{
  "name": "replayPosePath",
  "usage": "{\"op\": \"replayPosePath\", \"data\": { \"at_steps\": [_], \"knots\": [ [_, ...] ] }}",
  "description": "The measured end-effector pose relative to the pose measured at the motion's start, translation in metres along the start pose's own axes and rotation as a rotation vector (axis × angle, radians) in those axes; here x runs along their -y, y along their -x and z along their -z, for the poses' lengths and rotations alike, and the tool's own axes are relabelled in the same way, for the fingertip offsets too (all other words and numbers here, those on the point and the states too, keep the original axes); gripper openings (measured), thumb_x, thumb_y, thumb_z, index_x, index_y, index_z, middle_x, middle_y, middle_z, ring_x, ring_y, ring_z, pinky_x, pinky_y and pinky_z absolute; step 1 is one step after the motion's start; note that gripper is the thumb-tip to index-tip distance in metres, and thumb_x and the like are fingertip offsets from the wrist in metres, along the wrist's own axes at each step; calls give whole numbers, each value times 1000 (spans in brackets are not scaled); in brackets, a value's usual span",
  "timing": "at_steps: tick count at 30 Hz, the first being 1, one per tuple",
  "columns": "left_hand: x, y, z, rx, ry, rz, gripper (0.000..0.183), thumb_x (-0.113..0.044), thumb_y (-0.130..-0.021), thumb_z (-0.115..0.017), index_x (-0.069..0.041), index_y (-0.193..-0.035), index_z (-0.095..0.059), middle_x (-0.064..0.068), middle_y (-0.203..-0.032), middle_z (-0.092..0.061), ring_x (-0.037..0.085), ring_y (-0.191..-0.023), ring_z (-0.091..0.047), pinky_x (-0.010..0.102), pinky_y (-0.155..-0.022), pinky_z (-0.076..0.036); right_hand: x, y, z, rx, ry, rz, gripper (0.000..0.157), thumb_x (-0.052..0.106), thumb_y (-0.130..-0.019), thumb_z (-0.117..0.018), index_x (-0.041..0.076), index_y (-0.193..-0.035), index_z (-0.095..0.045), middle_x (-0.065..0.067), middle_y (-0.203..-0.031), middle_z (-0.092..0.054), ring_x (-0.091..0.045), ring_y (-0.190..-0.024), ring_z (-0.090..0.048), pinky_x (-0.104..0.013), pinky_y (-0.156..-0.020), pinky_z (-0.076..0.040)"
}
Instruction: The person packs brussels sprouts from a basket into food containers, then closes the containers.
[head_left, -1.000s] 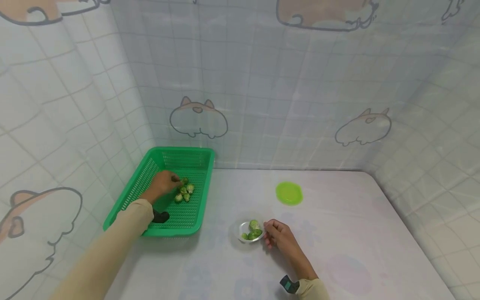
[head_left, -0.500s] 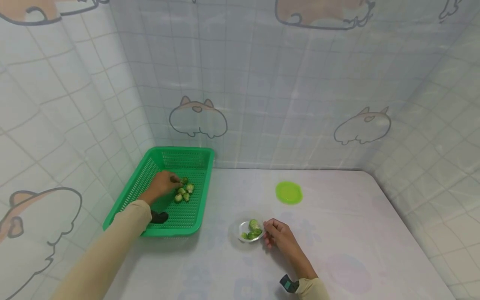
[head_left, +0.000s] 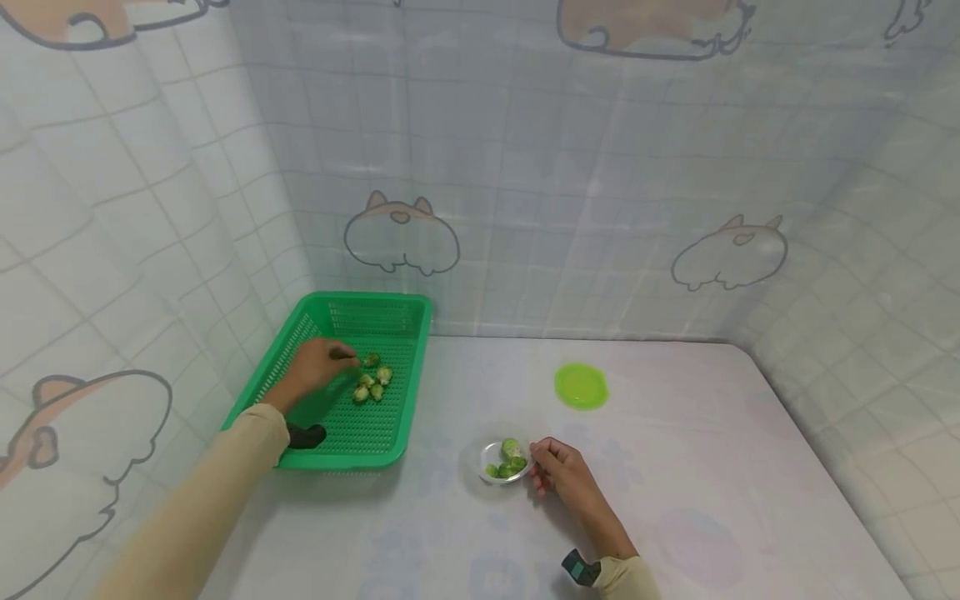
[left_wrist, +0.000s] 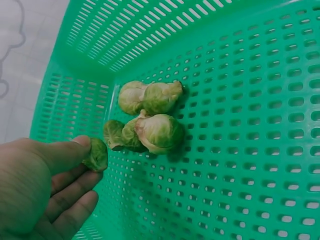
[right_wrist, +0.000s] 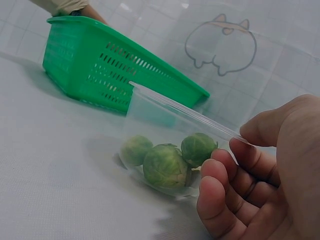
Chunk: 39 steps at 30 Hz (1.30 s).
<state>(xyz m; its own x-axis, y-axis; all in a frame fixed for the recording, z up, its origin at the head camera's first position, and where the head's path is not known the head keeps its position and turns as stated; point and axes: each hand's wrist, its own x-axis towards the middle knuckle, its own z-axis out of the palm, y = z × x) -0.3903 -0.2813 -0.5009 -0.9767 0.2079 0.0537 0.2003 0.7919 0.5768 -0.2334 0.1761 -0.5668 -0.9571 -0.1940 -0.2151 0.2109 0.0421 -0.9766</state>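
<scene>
My left hand (head_left: 318, 365) is inside the green plastic basket (head_left: 408, 400), pinching a Brussels sprout (left_wrist: 98, 156) between thumb and fingers; the remaining fingers lie below it in the left wrist view. Just beyond the fingertips, several more Brussels sprouts (left_wrist: 161, 132) are bunched on the basket floor. With thumb and index finger, my right hand (head_left: 566, 475) pinches the rim of a small clear plastic cup (right_wrist: 175, 111) standing on the table. Several Brussels sprouts (right_wrist: 165, 166) lie in the bottom of this cup.
A round lime-green lid (head_left: 581, 387) lies flat on the white-covered table (head_left: 465, 533), behind and to the right of the cup. Tiled-pattern sheets (head_left: 525, 208) with cartoon animals close off the back and both sides. The basket stands near the left sheet.
My left hand has shifted slightly to the left, away from the bunched sprouts. The right hand keeps its hold on the cup's rim, and the cup stays where it was.
</scene>
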Motion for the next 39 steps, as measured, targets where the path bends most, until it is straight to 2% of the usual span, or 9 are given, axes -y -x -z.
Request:
{"op": "replayPosePath", "data": {
  "at_steps": [10,17,23,31,39],
  "knots": [
    [-1,3,5,-38,49,-14,32,-30,-99,-68,-7,-120,-73,16,-118,-71,37,-109,-65,54,-88,-54,0,0,0,-6,4,-2,36,34,-103,-59,-2,-100,-57,-5,-82,-60,-16,-67,-56,-24,-58,-51],
    [-14,8,10,-44,75,-11,35,-34,-99,-67,-8,-122,-72,15,-121,-70,36,-112,-65,54,-90,-54,1,0,-1,-15,5,-18,33,32,-102,-60,-1,-98,-57,-5,-82,-60,-16,-67,-56,-24,-58,-51],
    [-29,13,9,-49,107,-49,34,-37,-97,-68,-13,-121,-74,10,-119,-72,33,-111,-66,53,-91,-54,1,0,-2,-18,-1,-13,33,33,-102,-61,0,-96,-57,-5,-81,-60,-15,-66,-55,-23,-57,-51],
    [-63,17,4,-40,181,-121,28,-40,-95,-71,-22,-116,-76,-1,-114,-74,23,-107,-68,51,-92,-55,0,-1,-2,-26,-6,-13,33,33,-102,-61,1,-95,-57,-5,-80,-60,-15,-64,-55,-24,-56,-50],
    [-114,27,-7,42,238,-166,31,-41,-96,-69,-22,-119,-74,-4,-117,-73,24,-112,-67,48,-91,-56,3,0,-3,-27,-7,-19,34,33,-102,-61,0,-96,-57,-6,-81,-60,-15,-64,-55,-24,-56,-50]
  ]
}}
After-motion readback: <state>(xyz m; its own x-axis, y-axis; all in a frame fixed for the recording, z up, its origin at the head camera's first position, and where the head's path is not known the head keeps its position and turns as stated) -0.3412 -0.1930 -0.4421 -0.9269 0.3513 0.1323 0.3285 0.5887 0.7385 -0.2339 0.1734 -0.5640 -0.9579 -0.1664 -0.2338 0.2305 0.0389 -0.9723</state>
